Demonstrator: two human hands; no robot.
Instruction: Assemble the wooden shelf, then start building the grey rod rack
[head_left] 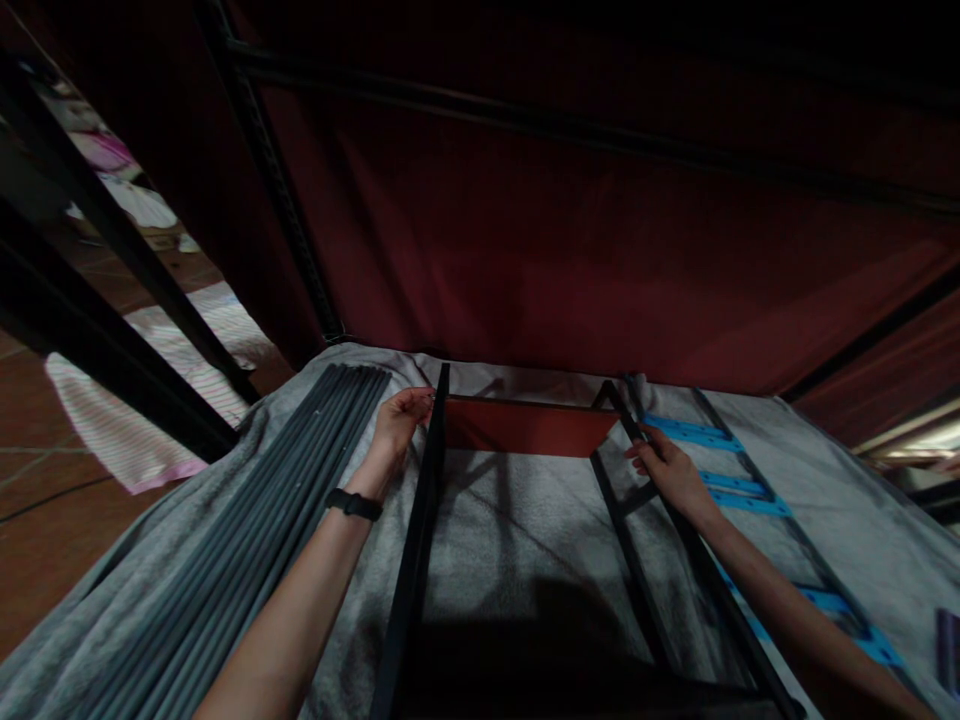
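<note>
While the left hand [403, 415] curls its fingers around the top of the left black frame bar [420, 540], the right hand [670, 470] grips the right black frame bar [637, 560]. Between both hands a red panel [525, 427] spans the bars. Left of the left hand lies a bundle of gray rods [247, 540] on the gray cloth [510, 530]; blue strips [697, 432] lie right of the right hand.

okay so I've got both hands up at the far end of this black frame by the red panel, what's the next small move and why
Probably press the red panel down between the two black rails. The left hand pinches at the top of the left rail right by the panel's corner, and the right hand rests on the right rail near the other corner. Whether the panel is already seated cannot be told in this dim light.
</note>
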